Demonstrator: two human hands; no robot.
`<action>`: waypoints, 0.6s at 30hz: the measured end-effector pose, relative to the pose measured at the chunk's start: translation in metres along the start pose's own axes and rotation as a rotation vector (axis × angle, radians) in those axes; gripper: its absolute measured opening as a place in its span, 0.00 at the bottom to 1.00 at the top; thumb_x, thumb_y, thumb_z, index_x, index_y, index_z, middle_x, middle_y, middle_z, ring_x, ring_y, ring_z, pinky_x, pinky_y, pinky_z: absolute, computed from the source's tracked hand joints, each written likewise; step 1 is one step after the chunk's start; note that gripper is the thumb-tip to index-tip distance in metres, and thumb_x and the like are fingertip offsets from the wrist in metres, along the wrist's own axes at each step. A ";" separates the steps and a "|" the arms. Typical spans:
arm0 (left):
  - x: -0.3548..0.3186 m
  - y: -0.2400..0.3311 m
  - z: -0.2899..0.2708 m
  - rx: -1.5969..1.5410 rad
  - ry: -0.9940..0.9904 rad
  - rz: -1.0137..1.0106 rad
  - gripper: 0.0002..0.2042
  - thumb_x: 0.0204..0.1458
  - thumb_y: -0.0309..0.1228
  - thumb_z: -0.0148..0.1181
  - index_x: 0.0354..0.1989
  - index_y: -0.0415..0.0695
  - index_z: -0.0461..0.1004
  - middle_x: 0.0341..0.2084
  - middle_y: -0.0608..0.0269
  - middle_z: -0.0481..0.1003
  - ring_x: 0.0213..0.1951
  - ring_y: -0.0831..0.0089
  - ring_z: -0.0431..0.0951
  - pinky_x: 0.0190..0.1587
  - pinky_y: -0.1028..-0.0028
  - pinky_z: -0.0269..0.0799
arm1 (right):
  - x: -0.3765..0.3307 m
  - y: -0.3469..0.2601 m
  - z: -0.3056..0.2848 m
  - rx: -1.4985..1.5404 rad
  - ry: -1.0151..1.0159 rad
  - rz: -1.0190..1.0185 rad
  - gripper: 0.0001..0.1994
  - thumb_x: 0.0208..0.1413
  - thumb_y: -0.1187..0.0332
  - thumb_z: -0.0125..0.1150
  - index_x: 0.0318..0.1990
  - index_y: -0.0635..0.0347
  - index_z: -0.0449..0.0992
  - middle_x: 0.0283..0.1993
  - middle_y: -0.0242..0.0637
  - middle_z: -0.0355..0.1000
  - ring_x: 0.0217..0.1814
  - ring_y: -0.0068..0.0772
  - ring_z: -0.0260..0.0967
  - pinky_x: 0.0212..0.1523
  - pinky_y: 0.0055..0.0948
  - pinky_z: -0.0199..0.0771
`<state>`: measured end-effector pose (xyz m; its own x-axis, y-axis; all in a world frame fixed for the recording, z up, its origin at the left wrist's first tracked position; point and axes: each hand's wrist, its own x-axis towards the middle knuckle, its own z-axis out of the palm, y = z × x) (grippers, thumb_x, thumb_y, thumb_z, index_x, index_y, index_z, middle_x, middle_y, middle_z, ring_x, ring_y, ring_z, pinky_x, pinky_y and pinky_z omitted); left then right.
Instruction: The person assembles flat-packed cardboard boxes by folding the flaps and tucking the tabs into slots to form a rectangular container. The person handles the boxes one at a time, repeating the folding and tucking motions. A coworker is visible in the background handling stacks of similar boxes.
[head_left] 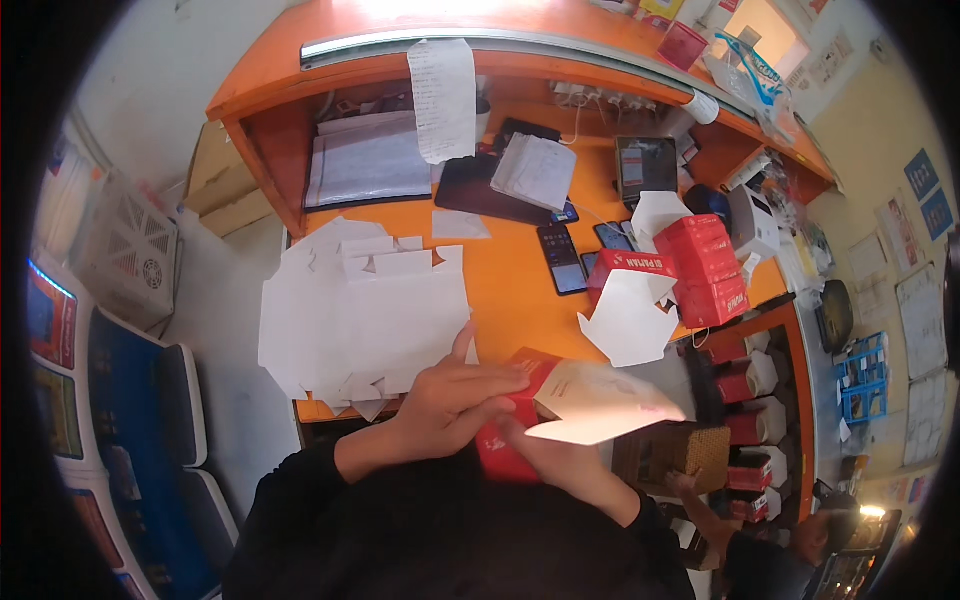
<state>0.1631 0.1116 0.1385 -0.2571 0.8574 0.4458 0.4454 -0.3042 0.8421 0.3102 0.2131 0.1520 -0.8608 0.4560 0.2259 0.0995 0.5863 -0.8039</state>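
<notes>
We observed the left hand (450, 405) and right hand (565, 460) clamped on a red box (503, 456), its white flap (605, 405) open, close to the person's body (450, 540) at the near edge of the orange desk (510, 290); leftward, we noted flat white cardboard (370, 310) on it.

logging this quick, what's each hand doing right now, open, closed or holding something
Left hand: half-curled, fingers touching an open red box; grip can't be told.
Right hand: holding that red box, fingers partly hidden.
</notes>
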 end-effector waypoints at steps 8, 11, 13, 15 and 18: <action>-0.011 -0.006 0.009 0.021 0.079 0.106 0.07 0.51 0.22 0.56 0.37 0.42 0.78 0.35 0.60 0.79 0.41 0.68 0.79 0.66 0.47 0.34 | -0.007 0.003 0.009 0.596 -0.005 0.317 0.15 0.50 0.77 0.63 0.46 0.64 0.71 0.43 0.34 0.72 0.42 0.20 0.69 0.42 0.23 0.71; -0.012 -0.009 0.006 0.172 -0.008 0.000 0.13 0.50 0.31 0.61 0.43 0.40 0.75 0.45 0.55 0.74 0.50 0.60 0.73 0.65 0.45 0.38 | -0.004 0.002 0.005 0.541 0.062 0.324 0.10 0.50 0.78 0.63 0.41 0.65 0.74 0.36 0.32 0.74 0.38 0.18 0.70 0.38 0.22 0.72; -0.009 -0.001 0.003 0.294 -0.026 0.126 0.26 0.44 0.39 0.66 0.50 0.40 0.68 0.53 0.49 0.65 0.56 0.51 0.64 0.64 0.44 0.42 | 0.004 -0.002 -0.003 0.519 0.054 0.329 0.07 0.50 0.77 0.63 0.37 0.66 0.76 0.31 0.30 0.75 0.34 0.17 0.70 0.35 0.20 0.72; -0.008 0.002 0.004 0.385 -0.047 0.199 0.37 0.38 0.45 0.70 0.55 0.40 0.61 0.58 0.44 0.56 0.59 0.43 0.57 0.63 0.43 0.45 | 0.008 -0.002 -0.002 0.494 0.135 0.300 0.08 0.50 0.75 0.63 0.38 0.66 0.77 0.30 0.33 0.76 0.32 0.17 0.70 0.33 0.20 0.71; -0.008 -0.004 0.014 0.479 -0.057 0.236 0.49 0.30 0.47 0.73 0.59 0.40 0.52 0.59 0.40 0.49 0.59 0.37 0.51 0.61 0.44 0.49 | 0.009 -0.006 -0.002 0.292 0.089 0.220 0.08 0.54 0.71 0.58 0.38 0.64 0.78 0.28 0.41 0.75 0.30 0.33 0.74 0.31 0.28 0.73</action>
<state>0.1748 0.1121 0.1272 -0.0615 0.8139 0.5777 0.8306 -0.2792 0.4818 0.3025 0.2148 0.1602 -0.7866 0.6139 0.0668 0.1200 0.2580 -0.9587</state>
